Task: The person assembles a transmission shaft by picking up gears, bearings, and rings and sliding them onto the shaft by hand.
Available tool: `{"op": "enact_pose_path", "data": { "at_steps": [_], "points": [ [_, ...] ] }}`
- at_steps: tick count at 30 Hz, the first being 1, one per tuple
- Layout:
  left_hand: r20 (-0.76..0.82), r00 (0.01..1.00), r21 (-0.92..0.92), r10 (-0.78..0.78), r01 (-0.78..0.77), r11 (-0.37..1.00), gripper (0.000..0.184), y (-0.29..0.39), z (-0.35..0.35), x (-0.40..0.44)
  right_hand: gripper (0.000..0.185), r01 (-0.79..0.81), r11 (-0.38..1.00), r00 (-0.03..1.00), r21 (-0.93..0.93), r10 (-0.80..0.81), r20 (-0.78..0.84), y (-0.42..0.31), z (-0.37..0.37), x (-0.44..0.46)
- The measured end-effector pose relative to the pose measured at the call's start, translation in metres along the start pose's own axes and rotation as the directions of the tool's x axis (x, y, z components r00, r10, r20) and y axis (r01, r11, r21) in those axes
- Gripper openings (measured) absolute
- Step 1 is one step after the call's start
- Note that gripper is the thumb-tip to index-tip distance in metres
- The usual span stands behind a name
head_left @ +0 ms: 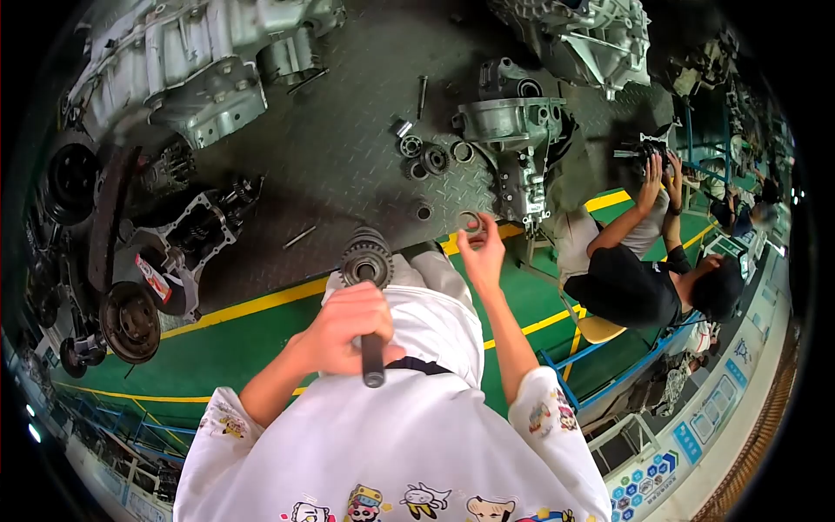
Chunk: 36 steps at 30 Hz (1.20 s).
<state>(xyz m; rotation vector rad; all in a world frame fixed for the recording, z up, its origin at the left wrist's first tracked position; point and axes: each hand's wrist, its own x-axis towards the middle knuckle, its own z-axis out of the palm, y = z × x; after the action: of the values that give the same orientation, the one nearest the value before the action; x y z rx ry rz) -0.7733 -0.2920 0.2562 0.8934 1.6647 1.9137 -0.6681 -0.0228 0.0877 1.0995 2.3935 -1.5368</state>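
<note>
fingers point(349, 315) of the left hand point(352, 331) are wrapped round a metal shaft point(373, 370), curled closed, with its gears point(366, 259) at twelve o'clock and its plain end at six. the right hand point(485, 256) pinches a thin metal ring point(470, 215) between thumb and fingertips, up at one o'clock from the shaft, well apart from it. whether the gears touch the table point(348, 148), i cannot tell.

from the right hand, a small collar point(424, 211) sits at ten o'clock and a round bearing point(434, 158) at eleven, both on the table. a metal housing point(513, 122) stands at about twelve. from the left hand, a slim pin point(300, 237) lies at eleven. another person point(622, 283) sits at three o'clock, hands on a separate part.

the step in hand looks like holding shaft and ring at once; moving either calls for a steady left grip and a light, level pinch on the ring.
</note>
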Motion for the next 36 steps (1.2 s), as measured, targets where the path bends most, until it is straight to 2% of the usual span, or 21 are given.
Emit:
{"op": "enact_pose_path", "data": {
  "at_steps": [1, 3, 6, 9, 11, 12, 14, 15, 17, 20, 21, 23, 25, 28, 31, 32, 35, 36],
  "points": [
    [-0.028, 0.999, 0.03, 0.04, -0.039, 0.999, 0.031, 0.005, 0.001, 0.001, 0.058, -0.046, 0.994, 0.999, -0.097, 0.048, 0.024, 0.024, 0.005, 0.014],
    [-0.095, 0.995, 0.063, 0.013, -0.007, 0.998, 0.037, 0.013, 0.003, -0.003, 0.059, 0.015, 0.981, 1.0, -0.192, -0.011, 0.027, 0.056, 0.018, 0.038],
    [-0.273, 0.961, 0.036, -0.042, 0.054, 0.998, 0.039, 0.02, 0.007, -0.007, 0.061, 0.147, 0.943, 0.989, -0.299, -0.141, 0.04, 0.075, 0.033, 0.063],
    [-0.286, 0.956, 0.058, -0.066, 0.086, 0.995, 0.044, 0.026, -0.001, -0.01, 0.061, 0.282, 0.889, 0.955, -0.362, -0.298, 0.012, 0.085, 0.036, 0.079],
    [-0.32, 0.943, 0.083, -0.09, 0.123, 0.989, 0.046, 0.024, -0.002, -0.014, 0.059, 0.276, 0.879, 0.957, -0.39, -0.287, 0.031, 0.087, 0.031, 0.085],
    [-0.36, 0.917, 0.045, -0.169, 0.198, 0.979, 0.047, 0.03, -0.002, -0.014, 0.058, 0.25, 0.864, 0.963, -0.437, -0.271, 0.016, 0.093, 0.031, 0.088],
    [-0.382, 0.911, 0.032, -0.157, 0.183, 0.983, 0.048, 0.023, -0.002, -0.016, 0.056, 0.206, 0.844, 0.967, -0.495, -0.254, -0.031, 0.088, 0.026, 0.091],
    [-0.38, 0.922, 0.062, -0.07, 0.102, 0.993, 0.049, 0.016, 0.001, -0.016, 0.054, 0.196, 0.843, 0.966, -0.501, -0.253, -0.048, 0.079, 0.022, 0.09],
    [-0.44, 0.893, 0.025, -0.093, 0.116, 0.993, 0.048, 0.015, 0.007, -0.017, 0.046, 0.288, 0.832, 0.932, -0.474, -0.358, -0.062, 0.067, 0.022, 0.1],
    [-0.446, 0.888, 0.0, -0.113, 0.127, 0.992, 0.041, 0.008, 0.003, -0.028, 0.04, 0.402, 0.78, 0.889, -0.48, -0.458, -0.001, 0.051, 0.032, 0.124],
    [-0.45, 0.89, 0.065, -0.072, 0.113, 0.991, 0.04, 0.016, 0.008, -0.016, 0.04, 0.454, 0.736, 0.857, -0.502, -0.514, 0.021, 0.047, 0.035, 0.131],
    [-0.473, 0.876, 0.095, -0.097, 0.16, 0.983, 0.04, 0.017, 0.009, -0.02, 0.038, 0.367, 0.696, 0.907, -0.617, -0.414, 0.073, 0.055, 0.048, 0.142],
    [-0.466, 0.877, 0.09, -0.113, 0.174, 0.981, 0.04, 0.016, 0.008, -0.025, 0.036, 0.293, 0.741, 0.954, -0.604, -0.273, 0.127, 0.052, 0.051, 0.151],
    [-0.388, 0.918, 0.133, -0.084, 0.146, 0.98, 0.041, 0.012, 0.007, -0.03, 0.031, 0.386, 0.622, 0.921, -0.681, -0.303, 0.244, 0.049, 0.04, 0.157],
    [-0.41, 0.907, 0.1, -0.092, 0.145, 0.984, 0.037, 0.021, 0.015, -0.022, 0.027, 0.455, 0.541, 0.888, -0.707, -0.335, 0.315, 0.058, 0.04, 0.168],
    [-0.424, 0.9, 0.073, -0.098, 0.142, 0.987, 0.032, 0.021, 0.016, -0.02, 0.025, 0.498, 0.527, 0.857, -0.688, -0.419, 0.299, 0.058, 0.037, 0.167],
    [-0.382, 0.918, 0.068, -0.104, 0.14, 0.988, 0.03, 0.017, 0.015, -0.02, 0.026, 0.488, 0.556, 0.848, -0.673, -0.484, 0.216, 0.052, 0.023, 0.158],
    [-0.384, 0.915, 0.05, -0.125, 0.156, 0.987, 0.032, 0.018, 0.016, -0.019, 0.026, 0.507, 0.559, 0.81, -0.657, -0.569, 0.141, 0.045, 0.017, 0.152]
  ]
}}
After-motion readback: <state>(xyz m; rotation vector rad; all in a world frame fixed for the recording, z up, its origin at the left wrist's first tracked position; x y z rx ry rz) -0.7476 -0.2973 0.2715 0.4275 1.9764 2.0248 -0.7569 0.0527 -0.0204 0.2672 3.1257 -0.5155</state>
